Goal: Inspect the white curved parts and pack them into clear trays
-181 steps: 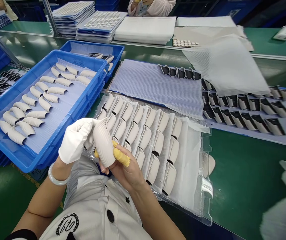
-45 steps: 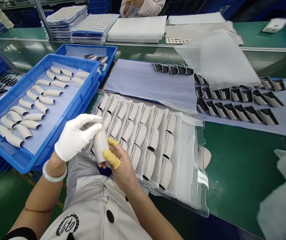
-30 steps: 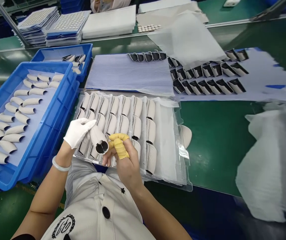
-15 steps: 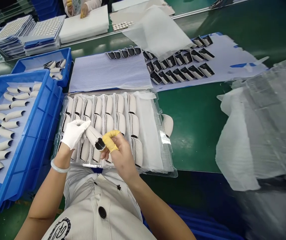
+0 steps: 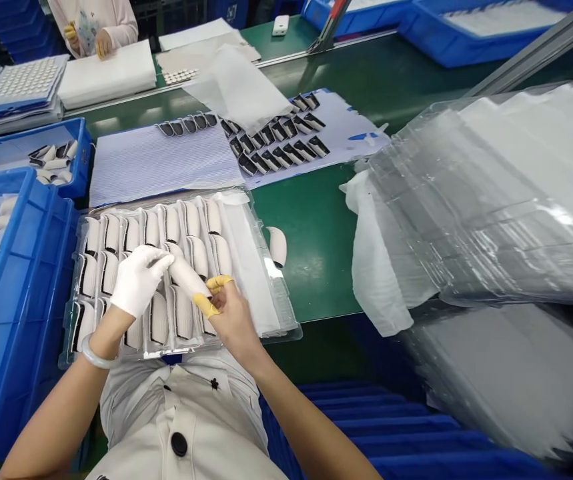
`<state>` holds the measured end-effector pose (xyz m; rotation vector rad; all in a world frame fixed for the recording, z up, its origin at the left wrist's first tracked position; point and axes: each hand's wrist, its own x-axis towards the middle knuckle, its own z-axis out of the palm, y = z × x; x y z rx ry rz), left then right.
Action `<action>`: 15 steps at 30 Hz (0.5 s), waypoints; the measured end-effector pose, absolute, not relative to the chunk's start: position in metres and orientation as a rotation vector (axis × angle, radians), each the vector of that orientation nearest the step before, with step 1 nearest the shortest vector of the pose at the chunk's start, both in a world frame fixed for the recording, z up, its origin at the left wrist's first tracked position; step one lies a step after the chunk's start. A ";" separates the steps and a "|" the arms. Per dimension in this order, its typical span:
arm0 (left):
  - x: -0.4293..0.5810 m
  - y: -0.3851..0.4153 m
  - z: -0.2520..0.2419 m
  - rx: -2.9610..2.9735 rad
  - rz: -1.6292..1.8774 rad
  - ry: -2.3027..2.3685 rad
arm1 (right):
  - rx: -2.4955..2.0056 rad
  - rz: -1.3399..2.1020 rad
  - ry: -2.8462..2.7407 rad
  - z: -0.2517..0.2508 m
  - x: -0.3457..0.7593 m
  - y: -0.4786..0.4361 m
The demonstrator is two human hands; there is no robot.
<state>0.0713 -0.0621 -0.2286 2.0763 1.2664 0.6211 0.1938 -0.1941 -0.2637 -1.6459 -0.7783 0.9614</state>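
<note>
My left hand (image 5: 137,280), in a white glove, and my right hand (image 5: 229,313), bare with yellow finger cots, together grip one curved, ribbed cream shell part (image 5: 186,277). They hold it just above a clear plastic blister tray (image 5: 266,293) that lies in front of me. Several like cream parts fill the tray's rows at its left and middle. White foam sheet covers the tray's right strip. One loose cream part (image 5: 278,245) lies on the green belt right of the tray.
Blue bins (image 5: 26,267) with more cream parts stand at my left. A corrugated sheet (image 5: 166,160) and rows of dark-lined parts (image 5: 276,147) lie behind the tray. Stacked clear trays (image 5: 491,193) rise at right. Another person's hands (image 5: 86,40) work across the belt.
My view has swung to the right, bringing the stack of clear trays into sight. Both hands kept hold of the cream part and turned it over the tray.
</note>
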 end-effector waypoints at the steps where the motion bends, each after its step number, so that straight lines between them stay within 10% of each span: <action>1: 0.080 -0.058 -0.228 2.175 0.592 1.198 | -1.668 0.925 -0.778 -0.264 0.200 -0.196; 15: 0.238 0.043 -0.257 2.493 0.430 0.882 | -1.915 0.316 -1.153 -0.276 0.299 -0.181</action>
